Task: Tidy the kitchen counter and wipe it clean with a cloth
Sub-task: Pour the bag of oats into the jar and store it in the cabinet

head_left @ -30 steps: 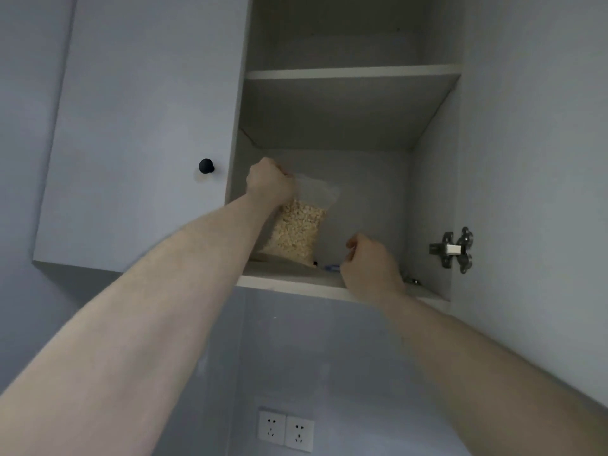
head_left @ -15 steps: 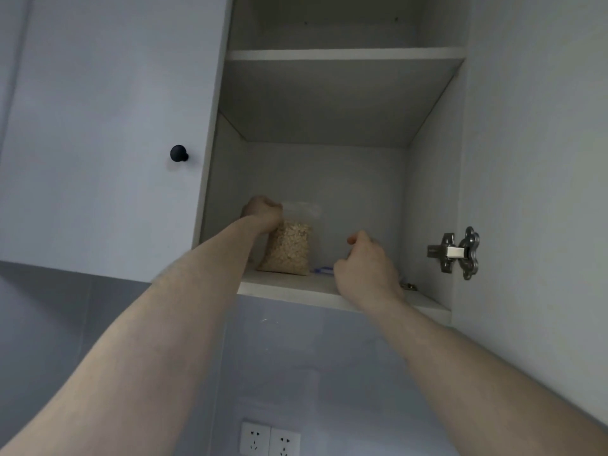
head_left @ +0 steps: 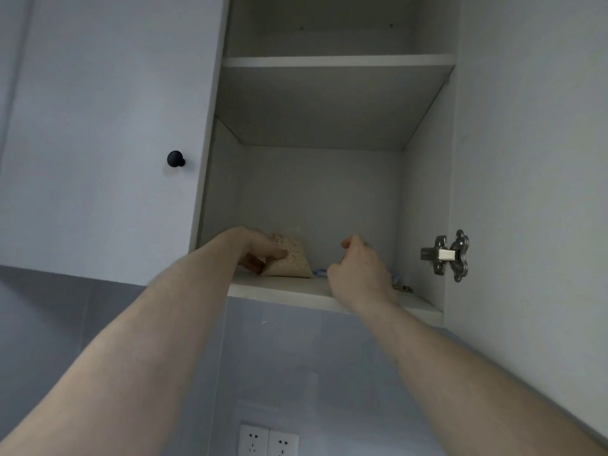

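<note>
**Bag of grain on the low shelf**

Looking up into an open wall cupboard (head_left: 329,192). Two bare arms reaching up to its low shelf (head_left: 296,291).

Left hand (head_left: 253,250) on the bag of grain (head_left: 291,260). Fingers and thumb curled round the left side of the bag, holding it. Bag lying on the low shelf, near the left wall of the cupboard, slumped down and leaning a bit. Pale brown bits inside.

Right hand (head_left: 358,274) up in front of the shelf, to the right of the bag and not touching it. Fingers loosely curled, thumb tip poking up. Nothing seen inside that hand.

Small blue thing (head_left: 320,272) on the shelf, peeking out between the bag and the right hand. Too hidden to tell what it is. Small brassy bit (head_left: 403,287) on the shelf just right of the right hand, also too small to tell.

Top shelf (head_left: 339,60) higher up in the cupboard. Closed door (head_left: 98,126) on the left with a round black knob (head_left: 175,158). Open door (head_left: 533,159) on the right with a shiny metal hinge (head_left: 447,255) on it. White wall sockets (head_left: 268,442) low down on the grey wall under the cupboard.
</note>
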Action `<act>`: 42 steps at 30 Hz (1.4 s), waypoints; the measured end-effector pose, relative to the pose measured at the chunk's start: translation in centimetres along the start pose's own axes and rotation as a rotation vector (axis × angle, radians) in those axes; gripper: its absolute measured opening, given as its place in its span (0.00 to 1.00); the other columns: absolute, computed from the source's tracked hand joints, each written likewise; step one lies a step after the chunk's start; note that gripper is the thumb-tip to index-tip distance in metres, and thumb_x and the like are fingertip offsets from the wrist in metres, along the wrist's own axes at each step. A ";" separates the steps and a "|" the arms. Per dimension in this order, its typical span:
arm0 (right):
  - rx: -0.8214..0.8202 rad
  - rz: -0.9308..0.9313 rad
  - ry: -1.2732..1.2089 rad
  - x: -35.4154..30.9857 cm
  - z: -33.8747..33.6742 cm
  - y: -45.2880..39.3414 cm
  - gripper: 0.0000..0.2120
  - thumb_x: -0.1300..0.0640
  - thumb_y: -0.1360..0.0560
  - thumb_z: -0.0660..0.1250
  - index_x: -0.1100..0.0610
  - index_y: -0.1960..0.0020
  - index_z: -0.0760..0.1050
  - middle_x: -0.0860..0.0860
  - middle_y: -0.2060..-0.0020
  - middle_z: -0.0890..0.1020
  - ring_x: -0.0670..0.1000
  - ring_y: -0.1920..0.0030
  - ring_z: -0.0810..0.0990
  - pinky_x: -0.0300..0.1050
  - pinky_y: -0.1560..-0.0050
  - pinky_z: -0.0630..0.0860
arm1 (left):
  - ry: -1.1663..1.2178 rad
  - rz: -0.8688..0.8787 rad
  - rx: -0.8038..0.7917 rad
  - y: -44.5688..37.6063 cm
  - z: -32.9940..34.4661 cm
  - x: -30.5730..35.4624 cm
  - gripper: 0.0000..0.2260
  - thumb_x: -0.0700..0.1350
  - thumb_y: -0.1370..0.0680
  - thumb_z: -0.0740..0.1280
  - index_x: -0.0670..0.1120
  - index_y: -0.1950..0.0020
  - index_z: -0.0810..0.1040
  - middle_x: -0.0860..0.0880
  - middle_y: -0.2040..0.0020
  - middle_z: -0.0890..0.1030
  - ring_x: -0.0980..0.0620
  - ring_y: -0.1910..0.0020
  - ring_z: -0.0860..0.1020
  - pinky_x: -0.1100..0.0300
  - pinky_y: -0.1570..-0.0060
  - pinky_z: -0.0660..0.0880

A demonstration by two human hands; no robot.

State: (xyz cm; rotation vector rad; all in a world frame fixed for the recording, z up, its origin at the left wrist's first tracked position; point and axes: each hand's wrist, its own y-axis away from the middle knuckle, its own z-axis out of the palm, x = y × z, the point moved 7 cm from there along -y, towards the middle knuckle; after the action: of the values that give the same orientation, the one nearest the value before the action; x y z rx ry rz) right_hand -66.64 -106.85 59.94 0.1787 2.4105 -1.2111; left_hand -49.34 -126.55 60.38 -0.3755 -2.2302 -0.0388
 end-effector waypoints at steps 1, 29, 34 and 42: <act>0.001 0.002 -0.001 0.0 0.0 0.0 0.21 0.58 0.25 0.63 0.54 0.32 0.68 0.52 0.39 0.78 0.57 0.41 0.78 0.48 0.51 0.70 | -0.010 -0.005 0.005 0.2 0.0 -0.1 0.23 0.56 0.22 0.72 0.44 0.33 0.74 0.50 0.37 0.77 0.49 0.43 0.81 0.54 0.42 0.81; -0.085 -0.476 -0.457 -2.4 4.7 20.7 0.14 0.64 0.25 0.65 0.51 0.42 0.76 0.44 0.47 0.75 0.46 0.52 0.76 0.43 0.55 0.75 | -0.436 0.648 0.442 31.1 7.9 -12.2 0.12 0.40 0.23 0.64 0.52 0.42 0.77 0.55 0.42 0.78 0.50 0.41 0.76 0.51 0.42 0.75; -0.332 -0.254 -0.479 2.1 11.1 28.2 0.15 0.63 0.25 0.65 0.48 0.43 0.75 0.40 0.47 0.76 0.44 0.52 0.78 0.43 0.54 0.77 | -0.379 0.393 0.279 33.4 13.8 -24.0 0.11 0.43 0.24 0.66 0.55 0.43 0.76 0.58 0.41 0.77 0.52 0.40 0.76 0.52 0.42 0.75; -0.885 0.106 -0.239 12.7 22.2 43.0 0.16 0.58 0.27 0.68 0.46 0.40 0.74 0.42 0.43 0.76 0.44 0.55 0.80 0.49 0.47 0.79 | -0.269 -0.075 -0.010 36.3 24.5 -41.6 0.15 0.46 0.25 0.68 0.54 0.38 0.76 0.57 0.39 0.75 0.54 0.43 0.77 0.60 0.45 0.73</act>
State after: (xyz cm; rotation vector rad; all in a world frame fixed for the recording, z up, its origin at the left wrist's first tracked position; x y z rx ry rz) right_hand -57.85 -99.16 11.23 -0.1062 2.4344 -0.0422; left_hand -32.98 -98.75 9.31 -0.3168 -2.5105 -0.0412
